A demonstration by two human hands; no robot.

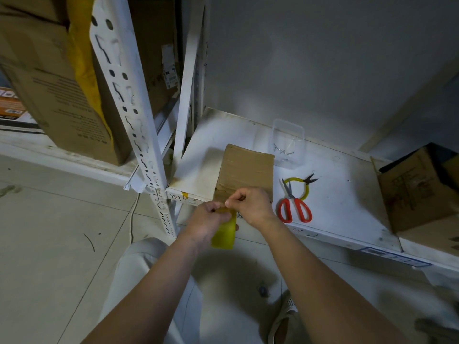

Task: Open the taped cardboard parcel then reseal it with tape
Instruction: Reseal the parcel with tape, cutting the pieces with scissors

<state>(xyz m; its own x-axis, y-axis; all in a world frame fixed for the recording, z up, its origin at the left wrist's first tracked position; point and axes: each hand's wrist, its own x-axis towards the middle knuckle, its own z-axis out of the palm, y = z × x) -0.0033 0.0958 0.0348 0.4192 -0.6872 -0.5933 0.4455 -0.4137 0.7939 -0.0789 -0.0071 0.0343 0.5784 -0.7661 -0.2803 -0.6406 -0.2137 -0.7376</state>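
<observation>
Resealing step, I judge: left hand [207, 220] grips yellow tape roll [224, 234] at shelf's [347, 194] near edge; right hand [250, 202] fingers pinch tape end by parcel [246, 167]. Next: pull strip across parcel top, w/ scissors [294, 204] right.

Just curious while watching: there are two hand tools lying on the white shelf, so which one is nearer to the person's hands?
The red-handled scissors, lying just right of the right hand. The yellow-handled pliers lie farther back, partly behind the scissors.
</observation>
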